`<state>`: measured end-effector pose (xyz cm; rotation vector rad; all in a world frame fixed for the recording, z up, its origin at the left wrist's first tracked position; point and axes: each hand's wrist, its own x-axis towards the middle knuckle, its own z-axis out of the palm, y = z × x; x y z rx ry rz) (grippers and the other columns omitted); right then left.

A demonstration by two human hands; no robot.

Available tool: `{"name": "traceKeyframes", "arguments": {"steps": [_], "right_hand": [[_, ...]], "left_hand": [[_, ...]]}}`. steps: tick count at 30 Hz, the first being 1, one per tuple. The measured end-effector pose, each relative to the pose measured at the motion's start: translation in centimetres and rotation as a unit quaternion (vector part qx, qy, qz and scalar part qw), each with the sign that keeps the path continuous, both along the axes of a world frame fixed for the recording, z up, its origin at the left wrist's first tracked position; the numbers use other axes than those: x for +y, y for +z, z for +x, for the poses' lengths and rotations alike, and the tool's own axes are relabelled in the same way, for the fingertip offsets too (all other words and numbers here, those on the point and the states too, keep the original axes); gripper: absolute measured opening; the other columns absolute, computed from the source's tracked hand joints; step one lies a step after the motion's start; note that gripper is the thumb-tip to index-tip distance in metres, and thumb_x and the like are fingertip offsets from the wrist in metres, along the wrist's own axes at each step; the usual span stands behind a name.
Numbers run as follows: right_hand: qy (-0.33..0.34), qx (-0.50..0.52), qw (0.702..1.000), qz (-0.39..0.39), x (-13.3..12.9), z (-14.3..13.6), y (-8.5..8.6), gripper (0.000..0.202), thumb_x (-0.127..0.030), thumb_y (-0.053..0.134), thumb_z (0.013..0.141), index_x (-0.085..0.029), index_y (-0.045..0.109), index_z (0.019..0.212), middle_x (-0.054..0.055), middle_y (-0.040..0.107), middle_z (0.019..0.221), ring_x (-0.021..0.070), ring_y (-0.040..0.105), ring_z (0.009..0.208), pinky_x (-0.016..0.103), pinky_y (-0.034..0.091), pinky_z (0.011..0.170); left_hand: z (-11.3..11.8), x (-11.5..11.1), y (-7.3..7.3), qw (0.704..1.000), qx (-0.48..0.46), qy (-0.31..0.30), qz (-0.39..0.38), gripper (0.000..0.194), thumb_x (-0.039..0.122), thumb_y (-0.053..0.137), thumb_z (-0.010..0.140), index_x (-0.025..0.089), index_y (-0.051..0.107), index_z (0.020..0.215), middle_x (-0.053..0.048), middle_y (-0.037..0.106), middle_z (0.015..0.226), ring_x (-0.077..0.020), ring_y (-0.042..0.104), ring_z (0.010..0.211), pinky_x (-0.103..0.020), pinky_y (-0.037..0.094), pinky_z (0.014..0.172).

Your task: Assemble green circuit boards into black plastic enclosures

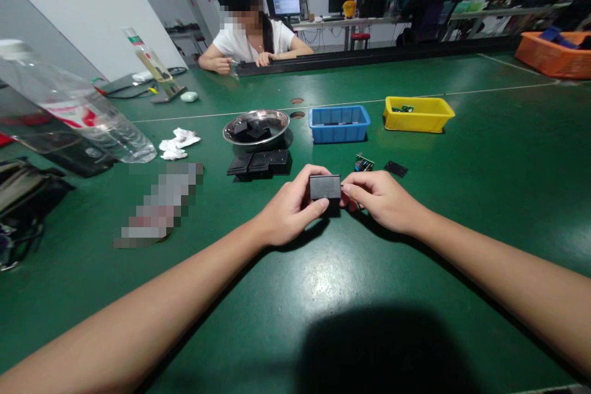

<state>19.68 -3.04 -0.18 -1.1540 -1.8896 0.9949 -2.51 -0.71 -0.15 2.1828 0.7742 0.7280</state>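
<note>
One black plastic case (325, 187) sits at the centre of your clock, between your hands. Your left hand (289, 212) pinches it, thumb on the near edge, fingers around the far one. Your right hand's (385, 200) thumb and fingertips are drawn close at its three o'clock side; whether they grip anything cannot be told. Expect the case to be light, stiff and rather slick; hold it by opposite edges and avoid squeezing the broad face.

Around it, count one loose circuit board (364, 164), likely fragile, at two; one flat black plate (396, 168) between two and three; one blue bin (339, 133) near twelve; one yellow bin (413, 122) between one and two, holding green boards too bunched to count; one steel bowl (279, 124) with at least two black pieces between ten and eleven; and what look like three black cases (259, 162) side by side at ten.
</note>
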Motion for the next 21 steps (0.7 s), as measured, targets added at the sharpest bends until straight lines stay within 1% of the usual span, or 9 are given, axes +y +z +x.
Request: {"name": "traceKeyframes", "arguments": {"steps": [14,21], "right_hand": [[-0.003,-0.009,1.000,0.009,0.04,0.06,-0.12,0.026,-0.027,0.051,0.095,-0.016,0.067,0.077,0.001,0.066,0.066,0.0134,0.058,0.061,0.026,0.041,0.063],[0.000,-0.009,1.000,0.007,0.02,0.07,-0.13,0.027,-0.029,0.051,0.095,-0.015,0.066,0.078,0.003,0.068,0.070,0.0145,0.061,0.064,0.027,0.044,0.066]], "left_hand": [[-0.09,0.16,-0.04,1.000,0.003,-0.006,-0.003,0.042,0.046,0.053,0.096,0.016,0.046,0.125,-0.001,0.059,0.088,-0.0142,0.053,0.069,-0.026,0.041,0.065],[-0.04,0.16,0.01,1.000,-0.002,-0.008,0.001,0.040,0.044,0.053,0.096,0.016,0.046,0.124,-0.001,0.060,0.090,-0.0142,0.054,0.071,-0.026,0.042,0.067]]}}
